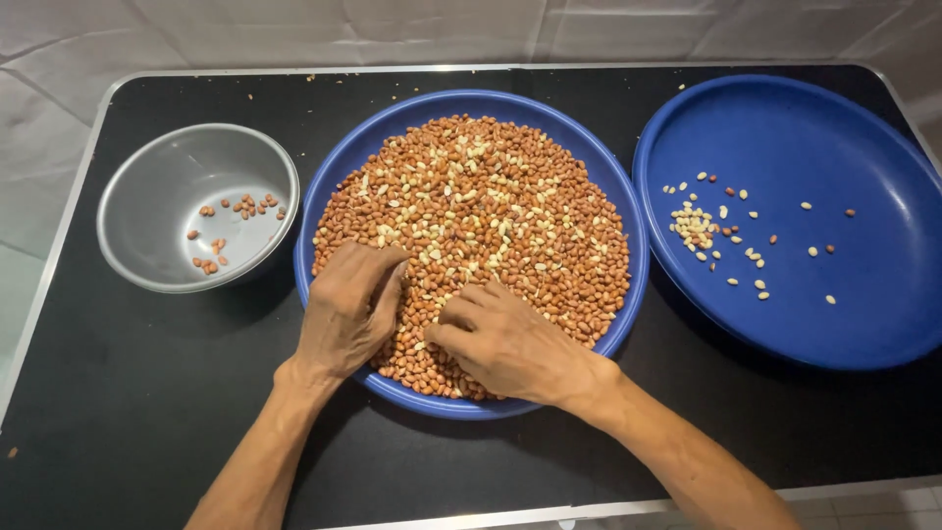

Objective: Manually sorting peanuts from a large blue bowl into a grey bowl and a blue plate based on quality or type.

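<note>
Spanning the scene, a black table carries a blue tray at right, a blue plate heaped with peanuts at centre, and a grey bowl at left. Both hands rest on the peanuts' near side: left hand curled, pinching peanuts; right hand with fingers bent, picking among them.

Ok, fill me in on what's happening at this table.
A person has both hands in a heap of peanuts that fills the middle blue tray. The left hand and right hand rest on the near side of the heap, fingers curled among the nuts. A metal bowl on the left holds a few red-skinned nuts; the blue tray on the right holds a scatter of mostly pale, skinless ones.
</note>
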